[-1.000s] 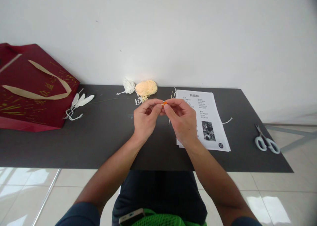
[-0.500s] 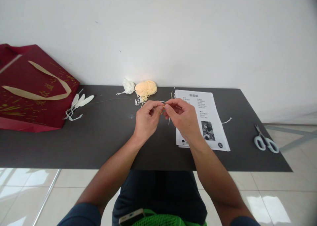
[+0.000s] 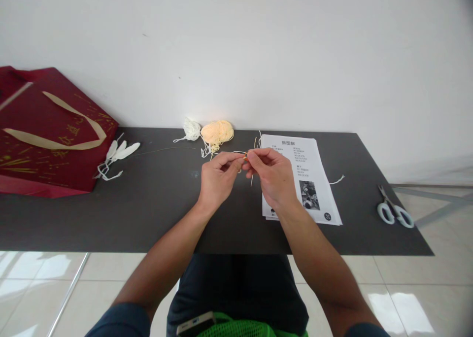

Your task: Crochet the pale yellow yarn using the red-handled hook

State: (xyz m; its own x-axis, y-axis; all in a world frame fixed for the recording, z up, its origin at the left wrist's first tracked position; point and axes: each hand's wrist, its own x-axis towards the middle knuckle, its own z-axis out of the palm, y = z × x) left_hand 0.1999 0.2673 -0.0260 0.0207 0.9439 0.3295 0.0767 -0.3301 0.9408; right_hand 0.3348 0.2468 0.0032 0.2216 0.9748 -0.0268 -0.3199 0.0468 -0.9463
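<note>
My left hand (image 3: 217, 180) is closed in a pinch on thin pale yarn (image 3: 238, 152), which runs over its index finger. My right hand (image 3: 274, 175) meets it fingertip to fingertip, closed on a small orange-gold piece (image 3: 246, 155) that looks like the end of a crochet hook; the fingers cover most of it. A thin pale strand or shaft (image 3: 252, 181) pokes out below the right fingers. Just behind the hands lie a cream yarn ball (image 3: 218, 131) and a smaller white yarn ball (image 3: 192, 129). Printed sheets (image 3: 318, 179) lie partly under my right hand.
At the left stands a dark red paper bag (image 3: 44, 115), with white feather-shaped pieces (image 3: 125, 151) on strings beside it. Scissors (image 3: 394, 208) lie near the right edge of the black table (image 3: 158, 219). A white wall (image 3: 236, 56) rises behind the table.
The right fingertips have shifted slightly, and more of the orange-gold piece shows between the hands. Both hands stay together in nearly the same place.
</note>
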